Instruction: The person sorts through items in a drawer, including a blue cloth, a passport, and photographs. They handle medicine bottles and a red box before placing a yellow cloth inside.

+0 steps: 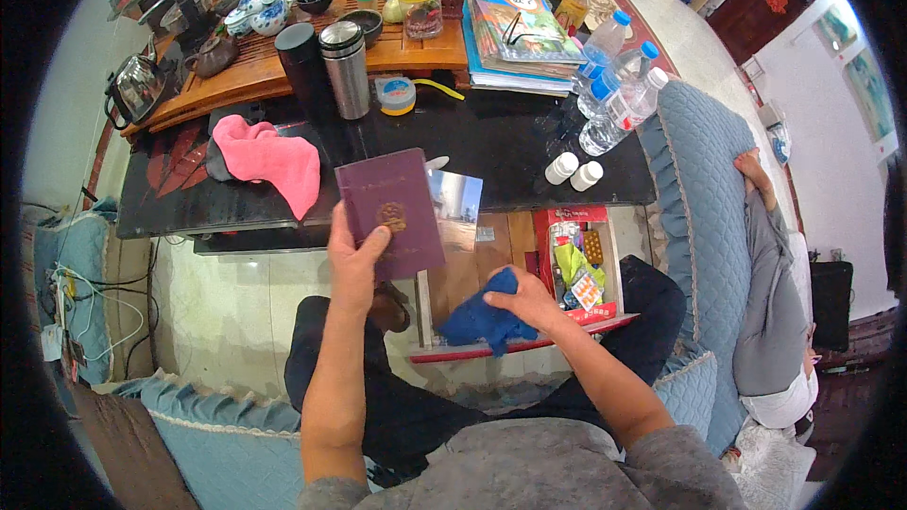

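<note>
My left hand (358, 251) holds a maroon booklet (390, 209) with a gold emblem, thumb on its cover, above the front edge of the black table (489, 138). A photo-like card (459, 209) shows partly behind the booklet; I cannot tell whether the hand holds it too. My right hand (521, 297) grips a bunched blue cloth (482, 319) over the open drawer (460, 280), near its front. In the drawer's right part, a red box (542, 244) holds blister packs (587, 288) and a yellow-green packet (570, 262).
Two white pill bottles (572, 171) and several plastic water bottles (620, 110) stand at the table's right. A pink cloth (273, 159) lies left, near a steel thermos (345, 71). Magazines (521, 28) are stacked behind. Another person (769, 297) lies on the blue sofa (708, 156) at right.
</note>
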`<state>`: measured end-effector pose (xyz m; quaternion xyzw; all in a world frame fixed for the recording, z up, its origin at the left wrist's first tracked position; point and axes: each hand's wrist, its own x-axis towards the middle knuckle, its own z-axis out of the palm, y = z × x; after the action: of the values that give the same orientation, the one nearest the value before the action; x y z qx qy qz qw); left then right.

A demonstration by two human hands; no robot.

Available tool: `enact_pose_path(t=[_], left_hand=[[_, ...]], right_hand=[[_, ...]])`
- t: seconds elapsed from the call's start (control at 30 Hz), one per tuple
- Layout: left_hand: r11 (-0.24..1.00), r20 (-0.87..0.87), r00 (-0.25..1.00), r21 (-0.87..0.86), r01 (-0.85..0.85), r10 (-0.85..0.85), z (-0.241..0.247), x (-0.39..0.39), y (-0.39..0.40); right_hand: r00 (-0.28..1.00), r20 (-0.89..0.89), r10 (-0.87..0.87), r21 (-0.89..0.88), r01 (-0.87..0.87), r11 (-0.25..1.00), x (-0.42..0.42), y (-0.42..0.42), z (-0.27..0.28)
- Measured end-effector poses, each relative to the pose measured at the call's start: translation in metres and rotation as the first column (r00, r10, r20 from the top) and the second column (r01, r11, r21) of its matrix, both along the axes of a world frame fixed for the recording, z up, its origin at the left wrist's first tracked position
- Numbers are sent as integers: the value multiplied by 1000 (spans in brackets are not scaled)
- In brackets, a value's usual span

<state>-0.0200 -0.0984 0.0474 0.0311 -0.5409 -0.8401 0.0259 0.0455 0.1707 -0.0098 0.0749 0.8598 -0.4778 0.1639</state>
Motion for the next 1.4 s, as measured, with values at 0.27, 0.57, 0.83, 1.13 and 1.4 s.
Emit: enact_pose_path(t=[0.27,0.57,0.83,1.13,1.4], left_hand=[[914,130,905,71,400,-406,8,3,-8],[880,139,898,-186,437,-417,-22,5,21],[160,-114,600,-987,23,-792,-60,29,73],[34,60,445,-979,200,-893,-59,38,70],[-32,91,461,-990,134,-883,-49,39,57]], right_hand=[[896,-444,14,264,115,958,-66,13,-101],[830,-297,473,65,-477,877,5,9,-53],[876,392,-282,-525,464,713,48,60,-11],[895,349,-276,-370,402,838,31,69,-32],[803,583,-123,-364,394,844,-2,40,-37]])
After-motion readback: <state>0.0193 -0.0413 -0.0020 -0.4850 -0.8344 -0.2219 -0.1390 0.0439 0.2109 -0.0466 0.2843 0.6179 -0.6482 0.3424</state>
